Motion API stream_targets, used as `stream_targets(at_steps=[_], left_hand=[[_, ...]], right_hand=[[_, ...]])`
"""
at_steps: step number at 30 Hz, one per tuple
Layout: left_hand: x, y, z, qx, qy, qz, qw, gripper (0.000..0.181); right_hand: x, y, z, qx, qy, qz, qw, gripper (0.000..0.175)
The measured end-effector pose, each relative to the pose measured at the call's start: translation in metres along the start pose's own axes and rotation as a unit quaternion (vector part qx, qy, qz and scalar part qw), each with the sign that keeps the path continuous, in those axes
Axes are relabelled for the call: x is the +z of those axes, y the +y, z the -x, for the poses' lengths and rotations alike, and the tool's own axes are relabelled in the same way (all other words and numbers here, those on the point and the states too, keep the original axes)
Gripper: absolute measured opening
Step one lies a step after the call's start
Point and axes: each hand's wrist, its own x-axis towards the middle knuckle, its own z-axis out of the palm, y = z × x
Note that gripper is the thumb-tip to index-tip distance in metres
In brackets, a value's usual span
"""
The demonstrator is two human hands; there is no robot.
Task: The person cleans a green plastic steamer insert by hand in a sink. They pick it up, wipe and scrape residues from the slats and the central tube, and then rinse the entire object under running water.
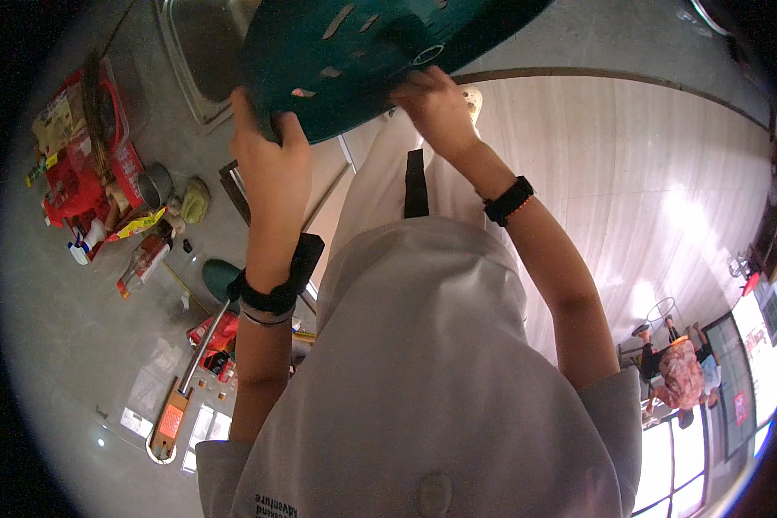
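A wide, dark green plastic basin [356, 97] is tilted in front of me and cut off by the top of the view. My left hand [270, 152] grips its left edge, with the thumb and fingers on either side. At the near edge, my right hand [441, 113] holds on with bent fingers, partly blurred. Several pale patches mark the basin's surface; whether they are scraps or openings I cannot tell. A small pale ring shows close to my right fingertips. Black bands circle both wrists.
A metal sink [175, 65] is set into the grey counter at upper left. Along that counter lie red packages [81, 175], a metal cup [155, 184], and a bottle [144, 260]. Pale floor [608, 149] stretches rightward. People [681, 372] are in the background at far right.
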Motion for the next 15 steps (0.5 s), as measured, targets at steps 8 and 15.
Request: stream_targets(at_steps=[8, 15], left_hand=[[-0.001, 0.009, -0.002, 0.008, -0.002, 0.004, 1.0, 0.031], [0.004, 0.009, -0.002, 0.063, 0.01, -0.017, 0.998, 0.028]], right_hand=[[-0.008, 0.026, -0.004, -0.015, 0.002, 0.155, 0.988, 0.017], [-0.029, 0.038, -0.018, -0.017, 0.067, 0.274, 0.959, 0.015]])
